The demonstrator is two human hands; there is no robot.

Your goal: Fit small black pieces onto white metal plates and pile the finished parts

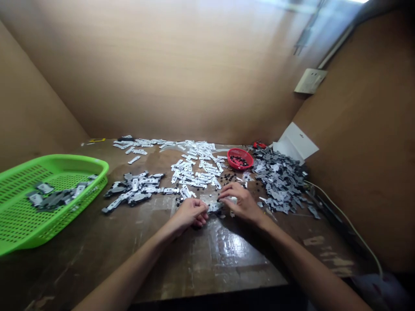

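Observation:
Near the middle of the table my left hand is closed, thumb and forefinger pinching the end of a grey toy car chassis. My right hand reaches over the chassis from the right, its fingers curled in a pinch. Between those fingertips shows a small black wheel. More loose black wheels are scattered just beyond my hands. Left of my left hand is a pile of toy race cars, white on top with black wheels.
White car bodies spread along the back. A red basket holds black wheels. Grey chassis parts are heaped at right beside a white card. At left stands a green basket with several cars. A cable runs down the right side.

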